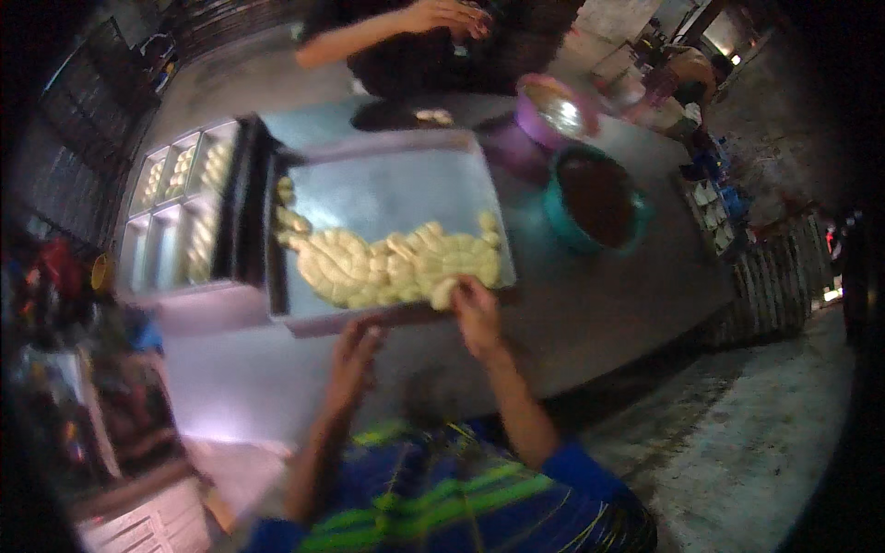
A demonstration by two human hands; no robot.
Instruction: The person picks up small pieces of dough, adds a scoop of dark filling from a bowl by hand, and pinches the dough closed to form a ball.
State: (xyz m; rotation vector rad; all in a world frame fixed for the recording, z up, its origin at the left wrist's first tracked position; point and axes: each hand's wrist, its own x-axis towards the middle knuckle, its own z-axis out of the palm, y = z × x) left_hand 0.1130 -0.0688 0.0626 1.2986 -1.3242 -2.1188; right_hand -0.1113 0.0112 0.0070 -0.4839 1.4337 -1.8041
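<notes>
A wide metal baking tray (387, 176) lies before me on the table. Shaped pale dough pieces (339, 266) fill its near half, some coiled and segmented. Smaller lumps (489, 225) sit along its left and right sides. My right hand (478, 314) pinches a small piece of dough (443, 294) at the tray's near rim, toward the right corner. My left hand (354, 363) is just in front of the near rim, fingers apart, with nothing seen in it. Blur hides whether its fingertips touch the rim.
Left of the tray stand divided metal pans (173, 207) with dough pieces in several compartments. A teal basin (563, 218) with dark brown contents and a purple bowl (531, 121) stand on the right. Beyond the tray, dough pieces lie on a dark round surface (387, 117). A co-worker's arm (373, 34) is across the table (622, 304).
</notes>
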